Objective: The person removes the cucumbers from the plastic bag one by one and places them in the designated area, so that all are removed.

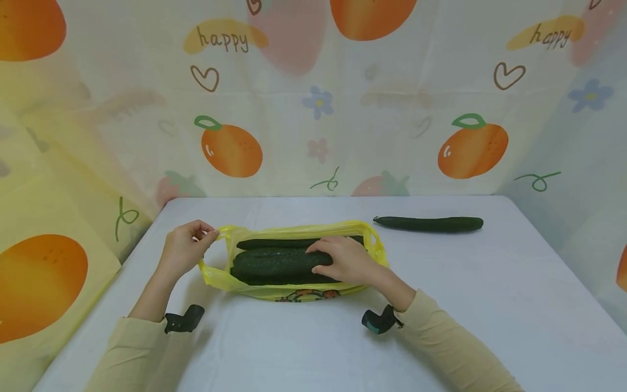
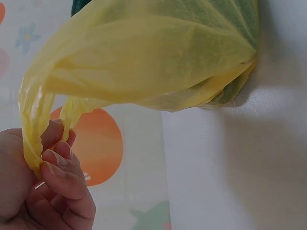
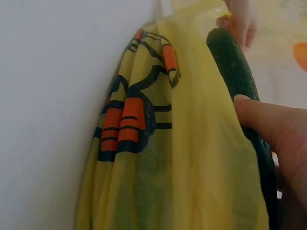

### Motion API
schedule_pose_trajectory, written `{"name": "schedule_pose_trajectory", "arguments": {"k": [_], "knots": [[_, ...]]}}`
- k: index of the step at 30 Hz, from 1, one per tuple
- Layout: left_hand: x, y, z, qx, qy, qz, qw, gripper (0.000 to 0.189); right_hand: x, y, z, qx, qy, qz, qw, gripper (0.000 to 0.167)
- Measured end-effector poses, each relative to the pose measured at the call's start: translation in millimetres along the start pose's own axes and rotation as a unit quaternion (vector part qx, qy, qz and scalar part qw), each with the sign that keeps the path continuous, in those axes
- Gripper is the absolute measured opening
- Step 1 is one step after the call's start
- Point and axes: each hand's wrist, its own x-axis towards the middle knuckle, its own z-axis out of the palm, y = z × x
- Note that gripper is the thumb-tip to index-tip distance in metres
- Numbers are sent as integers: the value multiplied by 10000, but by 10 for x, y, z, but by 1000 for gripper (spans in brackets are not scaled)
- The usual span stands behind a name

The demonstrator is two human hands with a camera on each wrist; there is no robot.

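Note:
A yellow plastic bag (image 1: 230,282) lies on the table, its mouth facing up and dark green cucumbers inside. My left hand (image 1: 183,247) pinches the bag's left handle (image 2: 32,124) between thumb and fingers, drawing it out to the left. Over the bag's right half, my right hand (image 1: 350,262) grips a cucumber (image 1: 274,265), with the thumb on its near side in the right wrist view. Behind that one, a slimmer cucumber (image 1: 274,244) runs along the bag's far wall. The bag's front has an orange and black print (image 3: 129,120). My right palm hides part of the cucumbers.
Another cucumber (image 1: 431,224) lies alone on the white table (image 1: 465,305), towards the back right. Patterned cloth (image 1: 313,125) with oranges and hearts rises behind the table and along both sides. A small black wrist camera (image 1: 185,319) sits at each cuff.

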Motion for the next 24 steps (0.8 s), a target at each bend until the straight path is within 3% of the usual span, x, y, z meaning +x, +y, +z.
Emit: {"name": "schedule_pose_trajectory", "arguments": {"k": [10, 24], "knots": [[12, 17, 13, 40, 46, 35, 10000, 15, -55, 60, -107, -55, 301, -110, 9995, 34], [11, 14, 1, 79, -50, 5, 10000, 17, -214, 222, -334, -91, 291, 143, 9994, 36]]}}
